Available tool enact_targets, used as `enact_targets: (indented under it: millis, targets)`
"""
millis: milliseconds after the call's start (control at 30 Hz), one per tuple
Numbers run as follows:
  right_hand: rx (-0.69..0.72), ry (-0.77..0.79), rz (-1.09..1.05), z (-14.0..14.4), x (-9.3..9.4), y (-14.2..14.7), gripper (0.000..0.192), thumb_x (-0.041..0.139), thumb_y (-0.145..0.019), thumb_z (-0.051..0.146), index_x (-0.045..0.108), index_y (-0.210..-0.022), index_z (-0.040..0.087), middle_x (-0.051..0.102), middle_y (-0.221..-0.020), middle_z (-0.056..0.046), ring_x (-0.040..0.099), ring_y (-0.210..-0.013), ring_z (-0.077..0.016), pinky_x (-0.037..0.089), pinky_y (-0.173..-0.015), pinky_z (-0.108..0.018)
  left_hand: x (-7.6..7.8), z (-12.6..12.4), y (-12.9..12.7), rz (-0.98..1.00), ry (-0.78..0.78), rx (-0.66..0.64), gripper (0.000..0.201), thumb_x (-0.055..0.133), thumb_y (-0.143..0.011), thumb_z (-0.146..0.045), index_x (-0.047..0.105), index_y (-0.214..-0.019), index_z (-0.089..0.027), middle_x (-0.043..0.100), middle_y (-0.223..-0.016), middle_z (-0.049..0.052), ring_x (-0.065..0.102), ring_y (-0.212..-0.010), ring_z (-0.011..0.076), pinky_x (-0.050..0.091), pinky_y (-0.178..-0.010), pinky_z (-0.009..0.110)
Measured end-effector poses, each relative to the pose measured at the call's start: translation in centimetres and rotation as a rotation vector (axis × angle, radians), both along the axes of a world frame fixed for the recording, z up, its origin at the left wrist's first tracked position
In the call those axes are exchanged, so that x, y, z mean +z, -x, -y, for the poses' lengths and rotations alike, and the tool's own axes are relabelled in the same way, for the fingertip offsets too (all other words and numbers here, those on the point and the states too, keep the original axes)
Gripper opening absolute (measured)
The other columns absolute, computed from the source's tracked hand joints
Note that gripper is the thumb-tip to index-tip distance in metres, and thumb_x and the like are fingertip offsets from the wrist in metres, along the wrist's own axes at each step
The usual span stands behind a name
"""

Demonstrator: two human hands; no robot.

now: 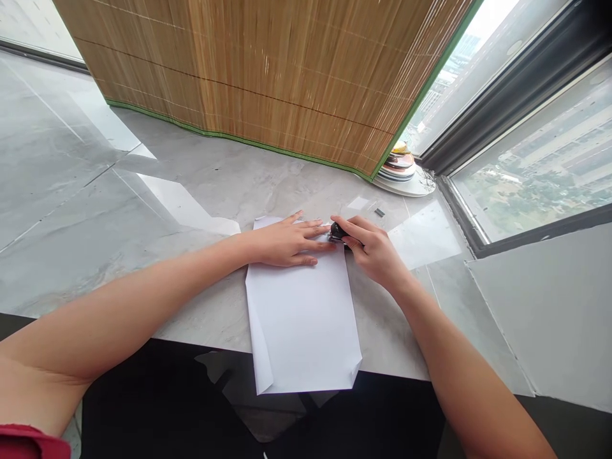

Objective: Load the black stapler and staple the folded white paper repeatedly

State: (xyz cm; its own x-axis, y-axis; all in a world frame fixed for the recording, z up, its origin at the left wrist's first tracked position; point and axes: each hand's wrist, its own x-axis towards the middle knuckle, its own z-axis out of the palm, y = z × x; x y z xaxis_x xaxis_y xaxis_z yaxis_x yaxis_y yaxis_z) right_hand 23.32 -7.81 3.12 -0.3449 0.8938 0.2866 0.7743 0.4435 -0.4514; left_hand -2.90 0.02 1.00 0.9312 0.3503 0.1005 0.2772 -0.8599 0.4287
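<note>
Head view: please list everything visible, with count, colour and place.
Counter: one, marbled grey, across the middle
Paper: sheet count unclear, white, overhanging counter edge
Stapler: one, black, at paper's far right corner
Small strips: count unclear, dark, beyond stapler
Window panes: at least two, dark-framed, right side
Stacked dishes: count unclear, mostly white, window corner
Blind: one, brown, green-edged, beyond paper
Wall: one, pale, lower right
Sleeve: one, red, lower left
Left hand: one, bare, spread on paper
Right hand: one, bare, gripping stapler
</note>
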Motion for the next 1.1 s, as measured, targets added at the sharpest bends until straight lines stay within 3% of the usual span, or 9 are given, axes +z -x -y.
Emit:
enact_targets:
  millis: [167, 700, 900, 1100]
  targets:
    - [-0.034, -0.011, 0.041, 0.1, -0.1, 0.3, 0.058, 0.043, -0.106, 0.015, 0.064, -0.156, 0.035, 0.072, -0.118, -0.009, 0.069, -0.108, -0.0287, 0.054, -0.096, -0.046, -0.6, -0.2, 0.1, 0.077, -0.018, -0.008, 0.049, 0.064, -0.106, -0.051, 0.063, -0.155, -0.048, 0.044, -0.177, -0.001, 0.041, -0.163, 0.0353, 0.016, -0.137, 0.062]
    - [-0.042, -0.055, 0.108, 0.3, -0.3, 0.7, 0.06, 0.042, -0.105, 0.014, 0.061, -0.157, 0.036, 0.072, -0.115, -0.01, 0.066, -0.106, -0.031, 0.051, -0.096, -0.049, -0.8, -0.1, 0.0, 0.094, -0.022, -0.013, 0.048, 0.065, -0.106, -0.05, 0.064, -0.154, -0.048, 0.045, -0.176, -0.001, 0.041, -0.163, 0.0347, 0.019, -0.136, 0.063]
    - [-0.102, -0.085, 0.259, 0.5, -0.5, 1.4, 0.062, 0.043, -0.101, 0.008, 0.064, -0.153, 0.035, 0.072, -0.114, -0.01, 0.061, -0.101, -0.0307, 0.043, -0.086, -0.046, 0.1, 0.2, -0.1, -0.01, 0.005, -0.01, 0.05, 0.06, -0.108, -0.049, 0.061, -0.159, -0.045, 0.036, -0.181, 0.0, 0.035, -0.166, 0.0363, 0.018, -0.135, 0.063]
    - [-0.124, -0.118, 0.443, 0.9, -0.6, 3.0, 0.058, 0.048, -0.095, 0.003, 0.067, -0.143, 0.029, 0.069, -0.113, -0.014, 0.057, -0.105, -0.0344, 0.039, -0.095, -0.049, 0.3, 0.2, 0.1, -0.012, 0.015, -0.011, 0.051, 0.059, -0.109, -0.046, 0.058, -0.16, -0.049, 0.036, -0.181, -0.001, 0.036, -0.165, 0.035, 0.02, -0.135, 0.063]
